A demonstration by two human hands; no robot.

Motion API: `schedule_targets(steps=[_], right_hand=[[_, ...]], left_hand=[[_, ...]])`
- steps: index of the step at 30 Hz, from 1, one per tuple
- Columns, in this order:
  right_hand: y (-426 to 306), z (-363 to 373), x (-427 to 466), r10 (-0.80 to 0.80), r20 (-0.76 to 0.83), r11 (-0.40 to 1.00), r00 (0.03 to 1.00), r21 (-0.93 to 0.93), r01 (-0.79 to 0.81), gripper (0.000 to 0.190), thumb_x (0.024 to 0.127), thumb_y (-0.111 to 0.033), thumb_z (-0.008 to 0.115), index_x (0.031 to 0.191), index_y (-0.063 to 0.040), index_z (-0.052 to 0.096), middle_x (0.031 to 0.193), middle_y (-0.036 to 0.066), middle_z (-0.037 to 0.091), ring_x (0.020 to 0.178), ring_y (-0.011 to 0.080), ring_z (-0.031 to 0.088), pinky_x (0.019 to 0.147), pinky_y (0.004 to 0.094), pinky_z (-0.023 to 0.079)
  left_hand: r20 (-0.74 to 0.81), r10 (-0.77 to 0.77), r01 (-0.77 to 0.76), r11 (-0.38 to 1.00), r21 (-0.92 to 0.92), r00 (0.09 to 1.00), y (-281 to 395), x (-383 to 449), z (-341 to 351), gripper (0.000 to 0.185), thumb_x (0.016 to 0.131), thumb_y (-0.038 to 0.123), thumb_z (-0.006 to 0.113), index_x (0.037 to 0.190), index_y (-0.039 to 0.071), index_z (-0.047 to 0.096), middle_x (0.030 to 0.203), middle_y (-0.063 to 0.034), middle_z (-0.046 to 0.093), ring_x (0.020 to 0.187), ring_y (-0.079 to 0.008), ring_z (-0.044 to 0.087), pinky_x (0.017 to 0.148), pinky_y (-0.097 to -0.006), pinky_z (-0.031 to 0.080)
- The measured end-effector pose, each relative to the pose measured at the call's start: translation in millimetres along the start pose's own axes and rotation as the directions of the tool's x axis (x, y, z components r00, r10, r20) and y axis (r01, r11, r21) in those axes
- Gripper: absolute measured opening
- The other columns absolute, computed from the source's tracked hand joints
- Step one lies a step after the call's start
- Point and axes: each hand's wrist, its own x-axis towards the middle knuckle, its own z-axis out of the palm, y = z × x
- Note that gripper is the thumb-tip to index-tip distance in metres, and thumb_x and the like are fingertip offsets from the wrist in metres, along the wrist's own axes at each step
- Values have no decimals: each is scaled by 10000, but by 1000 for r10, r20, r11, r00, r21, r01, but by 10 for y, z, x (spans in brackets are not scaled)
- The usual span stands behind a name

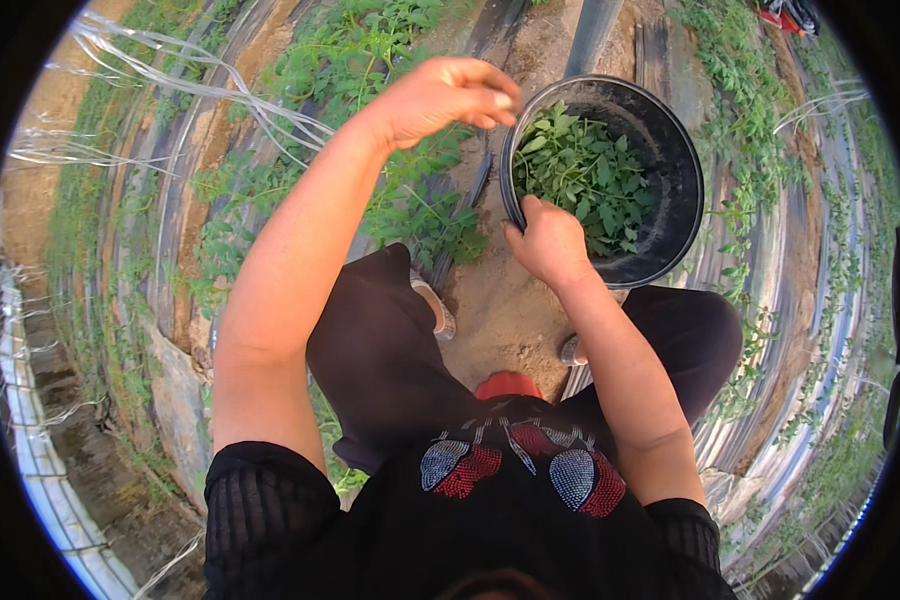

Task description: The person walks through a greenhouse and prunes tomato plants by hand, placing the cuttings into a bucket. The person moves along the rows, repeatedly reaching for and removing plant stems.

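Note:
A round black plastic bucket (671,191) stands before me, tilted so that I see into it. Cut green leafy shoots (581,176) are heaped inside, mostly toward its left wall. On the near left part of the rim, my right hand (551,240) has a grip, with fingers over the edge. My left hand (457,101) hovers just left of the rim at the far side, its fingers curled toward the thumb and slightly blurred. I see nothing clearly between those fingers, but their undersides are partly hidden.
Leafy tomato-like plants (420,202) grow in the row at my left, beside plastic mulch film. Another plant row (750,97) runs along the right. Pale strings (217,94) hang at upper left. Bare soil (495,322) lies between my feet, with a red object (508,385) beneath me.

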Motion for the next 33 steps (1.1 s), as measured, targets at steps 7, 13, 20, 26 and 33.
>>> schedule_targets(steps=[7, 13, 20, 26, 33], right_hand=[[-45, 16, -41, -35, -30, 999, 999, 40, 36, 304, 812, -275, 697, 902, -9, 583, 899, 184, 663, 839, 378, 662, 757, 468, 535], [-82, -40, -140, -442, -460, 880, 770, -57, 471, 383, 745, -133, 731, 1091, -8, 623, 1060, 143, 656, 971, 304, 626, 827, 407, 512], [-469, 827, -529, -377, -95, 795, 921, 477, 375, 293, 757, -23, 692, 1046, -15, 645, 1089, 137, 667, 923, 279, 654, 802, 373, 528], [-174, 2020, 579, 330, -34, 547, 943, 821, -162, 193, 965, -96, 559, 1103, 24, 620, 1027, 97, 674, 939, 164, 638, 816, 312, 513], [-70, 3090, 1837, 485, 453, 190, 748, 780, -596, 308, 966, -194, 595, 1160, 45, 590, 1038, 100, 657, 914, 183, 641, 739, 291, 500]], left_hand=[[-537, -237, 142, 967, -212, 810, -484, -861, -693, 265, 958, 203, 608, 1153, 25, 633, 1036, -108, 704, 916, -192, 680, 805, -310, 526], [-224, -768, 793, 607, 45, 600, -1417, -1573, -1171, 279, 901, 282, 673, 1045, 44, 657, 927, -99, 710, 808, -174, 689, 692, -303, 525], [-609, -352, 677, 578, 456, 711, -4173, -1651, -1518, 386, 826, 197, 706, 1173, 37, 648, 945, -160, 704, 848, -317, 685, 806, -376, 534], [-723, -81, 580, 662, 476, 686, -4955, -873, -1155, 437, 814, 188, 674, 1232, 74, 614, 1086, -206, 665, 1030, -383, 632, 897, -445, 496], [-709, -180, 657, 575, 487, 682, -5456, -789, -1203, 278, 780, 257, 707, 979, 63, 703, 985, -170, 668, 933, -373, 644, 793, -449, 511]])
